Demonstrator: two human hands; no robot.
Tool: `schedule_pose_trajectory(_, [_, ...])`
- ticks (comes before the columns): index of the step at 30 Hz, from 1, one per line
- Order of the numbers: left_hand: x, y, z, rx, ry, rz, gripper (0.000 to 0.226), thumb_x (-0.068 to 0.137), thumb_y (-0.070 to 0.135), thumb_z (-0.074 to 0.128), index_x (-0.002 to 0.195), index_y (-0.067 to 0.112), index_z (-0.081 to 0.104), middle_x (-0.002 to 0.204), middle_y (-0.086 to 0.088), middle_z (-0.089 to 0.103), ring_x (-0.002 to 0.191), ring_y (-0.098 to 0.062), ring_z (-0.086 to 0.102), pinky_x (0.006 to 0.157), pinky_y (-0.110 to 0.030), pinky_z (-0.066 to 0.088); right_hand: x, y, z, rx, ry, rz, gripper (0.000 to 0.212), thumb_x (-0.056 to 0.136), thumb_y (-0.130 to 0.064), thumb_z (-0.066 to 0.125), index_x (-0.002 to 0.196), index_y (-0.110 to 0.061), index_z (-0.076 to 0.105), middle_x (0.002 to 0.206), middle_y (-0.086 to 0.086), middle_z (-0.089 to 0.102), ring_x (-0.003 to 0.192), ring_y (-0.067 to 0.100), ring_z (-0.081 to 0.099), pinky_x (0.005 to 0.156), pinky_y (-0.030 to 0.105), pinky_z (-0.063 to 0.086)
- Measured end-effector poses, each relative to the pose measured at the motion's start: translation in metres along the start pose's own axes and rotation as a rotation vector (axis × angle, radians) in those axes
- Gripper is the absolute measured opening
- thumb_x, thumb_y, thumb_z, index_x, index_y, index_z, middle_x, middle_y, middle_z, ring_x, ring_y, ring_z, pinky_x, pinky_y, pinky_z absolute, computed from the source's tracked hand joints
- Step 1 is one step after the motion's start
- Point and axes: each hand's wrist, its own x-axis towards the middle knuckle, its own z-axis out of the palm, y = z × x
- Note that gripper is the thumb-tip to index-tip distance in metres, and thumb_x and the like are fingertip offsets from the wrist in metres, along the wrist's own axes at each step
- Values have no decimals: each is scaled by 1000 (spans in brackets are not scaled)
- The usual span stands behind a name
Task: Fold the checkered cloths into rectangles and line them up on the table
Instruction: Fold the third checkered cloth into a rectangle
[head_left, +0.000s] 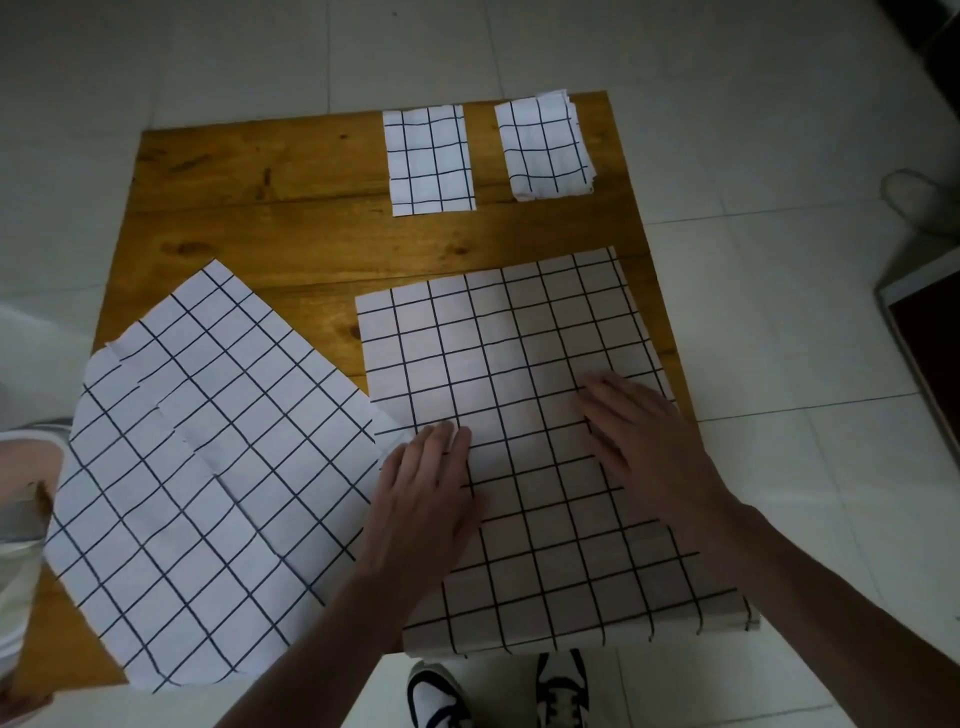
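Note:
A large white cloth with a black grid (509, 353) lies spread flat on the right half of the wooden table (270, 208), its near edge hanging over the table's front. My left hand (421, 493) and my right hand (644, 441) both press flat on it with straight fingers, side by side. A second unfolded checkered cloth (208, 467) lies askew on the left, overlapping the table's left and front edges. Two checkered cloths folded into small rectangles sit side by side at the far edge: one in the middle (428, 158), one to its right (543, 148).
The table stands on a pale tiled floor (779, 312). My shoes (441, 696) show below the front edge. Another person's arm and clothing (21, 467) are at the far left. A dark box-like object (930, 332) sits at the right edge.

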Motion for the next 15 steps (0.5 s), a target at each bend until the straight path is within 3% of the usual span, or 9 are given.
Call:
schedule_pose_trajectory(9, [2,-1,5,-162,231,-22,29,98,30,61,119,15,75,122,-4,68,112,-27,62,94,-40,45,-7,4,-2,6,91,-93,36,100,-35,52,117,-17,78,128,1,71,121,23,59,104,41,43])
schedule_pose_trajectory(12, [4,-1,4,-187,272,-1,27,98,32,58,106,17,78,106,0,70,97,-24,60,86,-36,40,-8,5,-4,18,68,-123,35,101,-35,51,114,-16,77,125,2,71,116,25,64,104,42,44])
schedule_pose_trajectory(15, [6,-3,-3,-250,288,21,26,98,31,58,102,16,78,103,1,70,93,-21,59,83,-33,39,-6,6,-10,47,58,-144,36,103,-38,50,116,-15,75,121,1,71,111,24,65,105,40,41])
